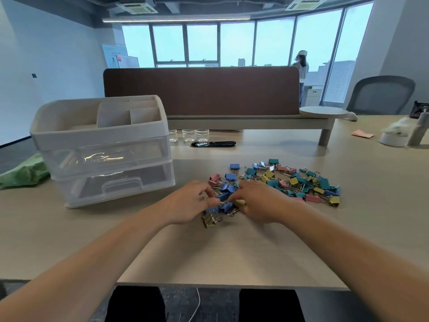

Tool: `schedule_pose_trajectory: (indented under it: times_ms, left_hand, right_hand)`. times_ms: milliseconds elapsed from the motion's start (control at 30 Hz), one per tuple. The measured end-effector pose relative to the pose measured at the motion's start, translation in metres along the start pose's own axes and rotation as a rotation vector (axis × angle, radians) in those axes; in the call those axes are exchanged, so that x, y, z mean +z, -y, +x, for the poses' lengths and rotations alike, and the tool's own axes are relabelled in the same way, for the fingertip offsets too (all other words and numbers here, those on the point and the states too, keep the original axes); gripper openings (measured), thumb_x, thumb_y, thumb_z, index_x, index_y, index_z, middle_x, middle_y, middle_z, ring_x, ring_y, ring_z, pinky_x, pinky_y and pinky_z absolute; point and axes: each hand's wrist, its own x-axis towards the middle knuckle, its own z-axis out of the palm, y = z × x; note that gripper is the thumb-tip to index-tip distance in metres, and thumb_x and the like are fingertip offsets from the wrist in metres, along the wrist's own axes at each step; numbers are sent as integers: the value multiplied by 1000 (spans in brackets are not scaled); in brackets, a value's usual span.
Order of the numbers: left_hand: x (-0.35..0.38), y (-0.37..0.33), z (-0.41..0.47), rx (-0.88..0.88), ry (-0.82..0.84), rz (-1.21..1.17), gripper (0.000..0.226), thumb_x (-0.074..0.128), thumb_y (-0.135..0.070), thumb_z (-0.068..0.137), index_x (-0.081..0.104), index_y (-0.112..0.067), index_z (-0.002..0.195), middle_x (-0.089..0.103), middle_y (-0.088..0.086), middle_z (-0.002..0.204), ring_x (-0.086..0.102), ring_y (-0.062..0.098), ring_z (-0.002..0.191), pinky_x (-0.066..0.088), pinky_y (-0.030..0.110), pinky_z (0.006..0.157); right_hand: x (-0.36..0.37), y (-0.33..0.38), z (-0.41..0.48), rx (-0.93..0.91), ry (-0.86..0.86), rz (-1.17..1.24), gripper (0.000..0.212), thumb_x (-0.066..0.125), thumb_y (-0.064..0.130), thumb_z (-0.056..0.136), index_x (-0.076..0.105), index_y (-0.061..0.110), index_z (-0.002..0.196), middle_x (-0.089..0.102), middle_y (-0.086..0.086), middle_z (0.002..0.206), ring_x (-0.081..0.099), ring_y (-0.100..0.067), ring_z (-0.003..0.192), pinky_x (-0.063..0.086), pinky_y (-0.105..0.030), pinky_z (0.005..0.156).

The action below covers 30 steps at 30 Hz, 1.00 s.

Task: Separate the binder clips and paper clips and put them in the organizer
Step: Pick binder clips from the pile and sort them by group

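Two hands work the near edge of the binder clips (pixel 294 182) heaped on the table (pixel 232 254); left hand (pixel 191 202) fingers pinch a blue binder clip (pixel 223 196); right hand (pixel 258 201) fingers curl there, grip unclear; organizer (pixel 99 135) stands left

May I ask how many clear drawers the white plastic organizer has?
2: the upper clear drawer sits directly above the lower clear drawer in the white plastic organizer; both are closed.

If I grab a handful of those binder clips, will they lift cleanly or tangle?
The binder clips will probably tangle: their wire handles overlap in the heap. They likely won't roll, since the boxy bodies lie flat on the desk.
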Motion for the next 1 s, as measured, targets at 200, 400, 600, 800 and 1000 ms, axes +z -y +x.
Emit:
schedule_pose_trajectory:
  times_ms: [200, 400, 600, 800, 1000]
  left_hand:
    - [1, 0, -12, 21, 61, 20, 41, 76, -50, 74, 58, -36, 108, 43, -8, 116, 49, 11, 106, 43, 31, 93]
    - [10, -7, -14, 17, -7, 51, 19, 75, -36, 81, 65, -32, 97, 44, -10, 118, 49, 8, 103, 36, 22, 84]
    - [13, -16, -12, 54, -161, -52, 12, 67, -30, 90, 65, -21, 82, 56, -6, 101, 55, 12, 90, 47, 31, 81]
    - [18, -32, -5, -29, -271, -132, 19, 54, -25, 98, 59, -11, 87, 59, 6, 79, 45, 11, 63, 34, 24, 56]
    - [26, -50, 4, -41, -250, -187, 15, 53, -22, 99, 55, -9, 90, 65, 3, 82, 57, 2, 58, 42, 13, 49]
  right_hand:
    - [0, 0, -1, 16, -15, -17, 25, 60, 22, 95, 60, 19, 120, 54, -1, 112, 55, -18, 99, 48, -30, 90]
    - [-9, -7, -10, 66, -109, 89, 7, 60, 20, 94, 55, 18, 100, 53, 4, 96, 51, -13, 85, 37, -22, 72]
    - [-18, -21, -21, 195, -205, 380, 9, 63, 21, 93, 56, 17, 93, 62, 2, 90, 57, -11, 78, 46, -21, 64]
    - [-17, -31, -33, 257, -129, 283, 19, 47, 1, 94, 48, 19, 97, 61, -3, 91, 60, -17, 80, 55, -33, 73]
    - [-11, -20, -43, 227, -82, 117, 30, 47, 7, 96, 50, 26, 119, 59, 4, 97, 57, -15, 79, 51, -30, 65]
